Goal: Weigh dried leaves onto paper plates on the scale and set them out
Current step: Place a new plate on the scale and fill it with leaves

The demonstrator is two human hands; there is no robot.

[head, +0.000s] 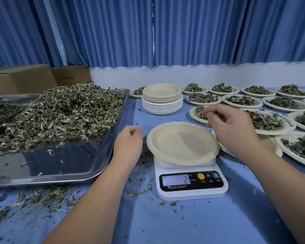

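Observation:
An empty beige paper plate lies on the white digital scale, whose display reads 2. My left hand hovers just left of the plate with loosely curled fingers and holds nothing. My right hand hangs over the plate's far right rim, fingers relaxed and bent, holding nothing I can see. A big heap of dried leaves fills the steel tray on the left.
A stack of unused paper plates stands behind the scale. Several plates filled with leaves cover the table to the right. Loose leaf bits litter the blue table. Cardboard boxes and blue curtains stand behind.

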